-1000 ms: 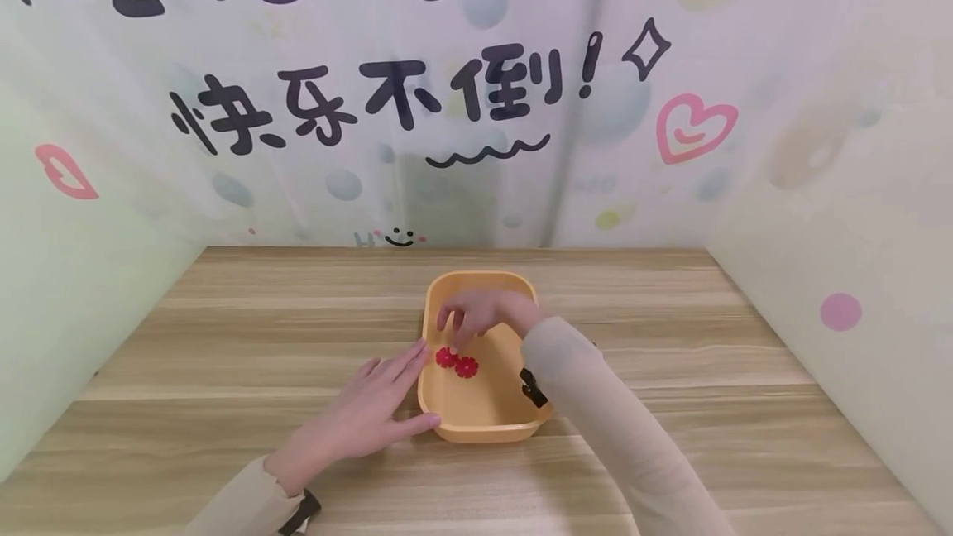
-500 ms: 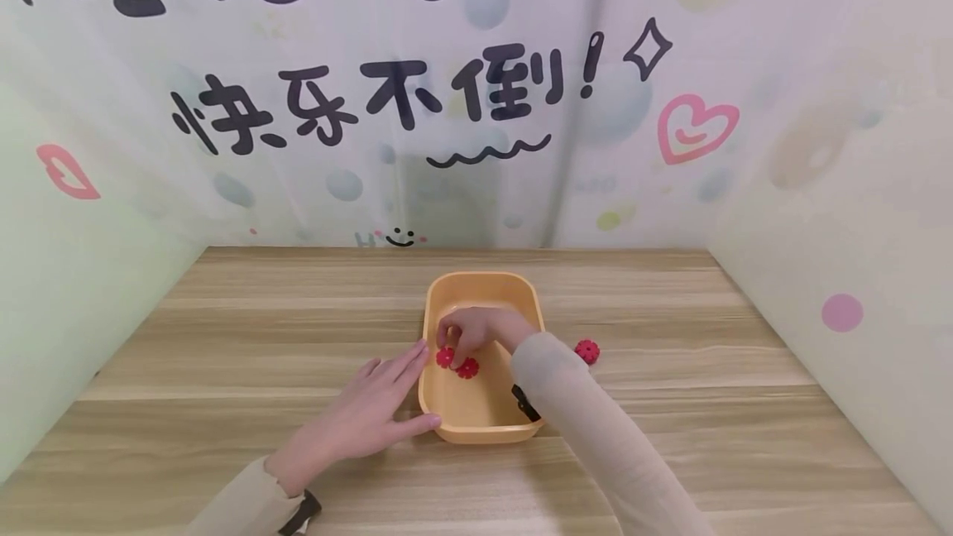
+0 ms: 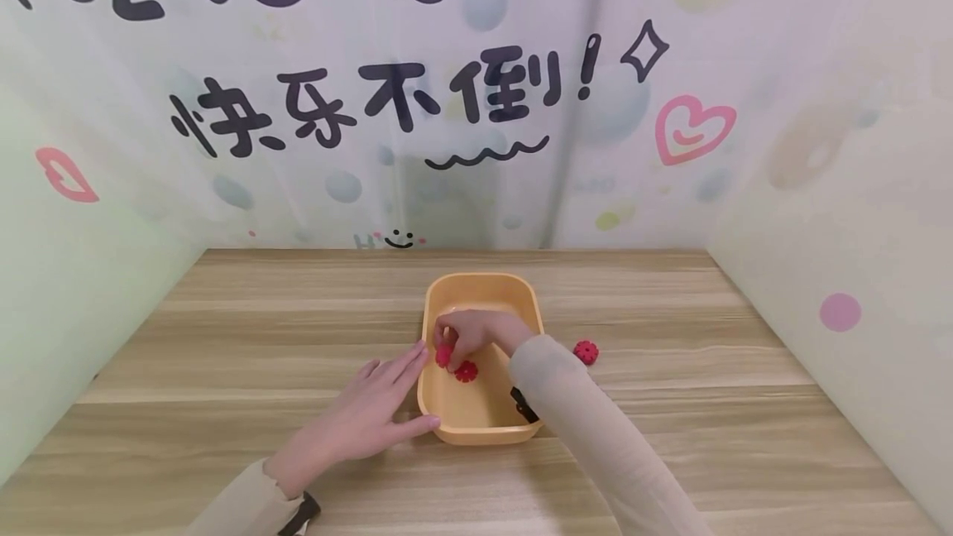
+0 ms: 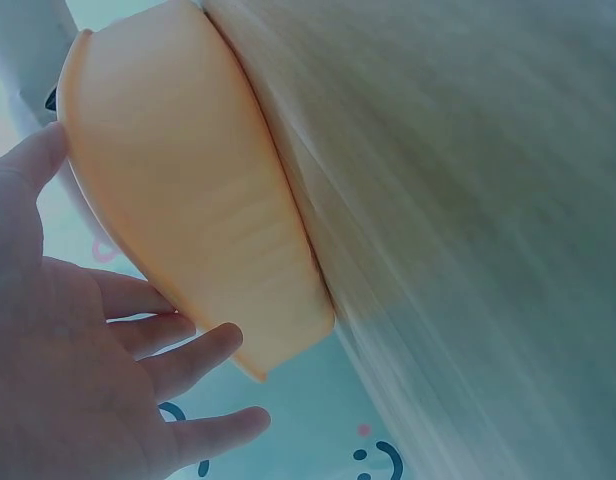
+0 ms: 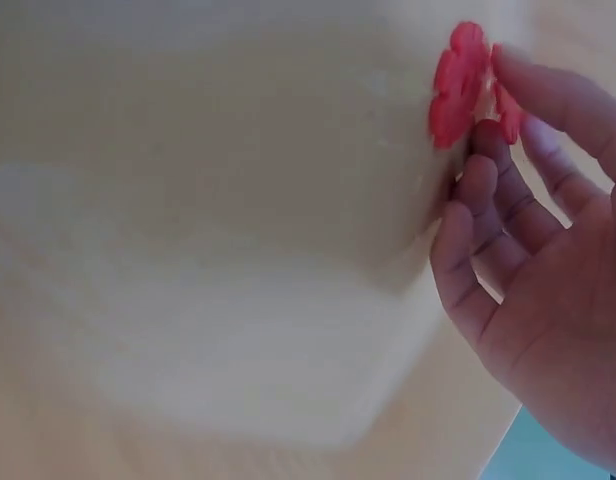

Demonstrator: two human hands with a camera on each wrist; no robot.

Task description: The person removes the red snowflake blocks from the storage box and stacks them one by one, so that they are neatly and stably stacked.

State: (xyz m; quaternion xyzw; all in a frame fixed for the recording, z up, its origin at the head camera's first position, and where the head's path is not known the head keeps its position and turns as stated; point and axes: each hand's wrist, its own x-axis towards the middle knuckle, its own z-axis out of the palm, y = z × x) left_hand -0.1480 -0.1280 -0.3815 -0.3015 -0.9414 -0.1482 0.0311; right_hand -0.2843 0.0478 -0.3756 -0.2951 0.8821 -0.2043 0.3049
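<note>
An orange-yellow plastic bin stands on the table. My right hand reaches into it and pinches a red notched, flower-shaped disc between thumb and fingers. In the right wrist view that pinched disc is partly hidden by the fingertips. A second red disc lies on the bin's floor close beside the hand; the right wrist view shows this loose disc too. My left hand rests against the bin's left side, fingers straight and spread, thumb on the rim. In the left wrist view its fingers touch the bin wall.
Right of the bin, a red notched piece lies on the wood-grain table. A printed curtain closes off the back, and pale side walls stand left and right. A black wrist strap shows at the right sleeve.
My right hand has lowered to the discs and gripped the left one, which is now tilted. Its forearm has shifted left, uncovering the red piece on the table. The left hand stays put.
</note>
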